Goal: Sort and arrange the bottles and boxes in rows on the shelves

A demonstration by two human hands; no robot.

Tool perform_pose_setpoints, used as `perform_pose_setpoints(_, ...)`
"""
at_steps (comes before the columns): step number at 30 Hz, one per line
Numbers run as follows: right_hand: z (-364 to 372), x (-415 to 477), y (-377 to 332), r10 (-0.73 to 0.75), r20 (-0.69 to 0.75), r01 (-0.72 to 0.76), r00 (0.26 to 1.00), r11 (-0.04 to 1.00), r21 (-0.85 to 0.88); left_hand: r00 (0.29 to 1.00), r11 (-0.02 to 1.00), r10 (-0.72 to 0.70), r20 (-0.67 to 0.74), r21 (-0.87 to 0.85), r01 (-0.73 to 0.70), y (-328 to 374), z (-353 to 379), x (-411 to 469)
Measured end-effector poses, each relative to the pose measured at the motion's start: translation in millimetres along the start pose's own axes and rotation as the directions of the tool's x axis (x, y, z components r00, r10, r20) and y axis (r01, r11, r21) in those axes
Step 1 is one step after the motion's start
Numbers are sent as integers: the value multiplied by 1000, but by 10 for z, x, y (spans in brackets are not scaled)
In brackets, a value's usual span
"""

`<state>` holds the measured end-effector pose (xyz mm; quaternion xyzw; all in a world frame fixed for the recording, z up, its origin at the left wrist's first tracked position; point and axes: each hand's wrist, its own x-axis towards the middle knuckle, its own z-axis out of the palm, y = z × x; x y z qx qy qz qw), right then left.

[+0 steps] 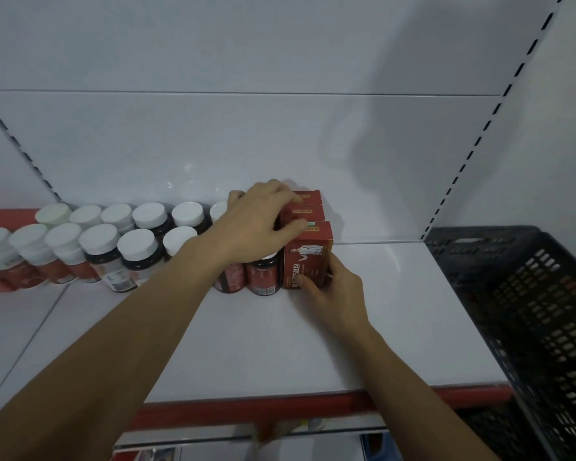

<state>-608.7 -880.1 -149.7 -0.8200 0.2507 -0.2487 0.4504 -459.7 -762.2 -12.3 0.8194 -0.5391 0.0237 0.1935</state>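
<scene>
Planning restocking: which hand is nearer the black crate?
Right. Right hand grips the front red box, left of the black crate; left hand touches rear boxes farther left.

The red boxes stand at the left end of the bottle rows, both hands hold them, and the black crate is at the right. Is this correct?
Not quite. The head view shows the red boxes at the right end of the rows of white-capped bottles, not the left. The left hand and right hand do hold them, and the black crate is at the right.
</scene>
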Motion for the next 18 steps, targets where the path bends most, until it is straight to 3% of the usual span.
perform_pose_setpoints(3, 18, 3, 5, -10, -10, 10, 1000, 1000, -28, 997, 993, 25, 79, 110, -33, -27, 54, -52)
perform_pose_setpoints(8, 25, 37, 28, 12, -42, -16, 999, 996, -90, 997, 987, 12, 79, 162, -24, 15, 59, -51)
perform_pose_setpoints(13, 10, -2, -60, 111, -88, -134, 990, 938, -318, 987, 972, 20, 157, 230, -57, 45, -31, -215)
perform_pose_setpoints(16, -157, -58, -196, 237, -66, -244, 969, 889, -388, 997, 976, 4, 73, 219, -20, -51, -176, -500)
perform_pose_setpoints(18, -303, -145, -306, 250, -133, -283, 959, 849, -446, 999, 975, -23, -46, 218, 32, -170, -296, -788)
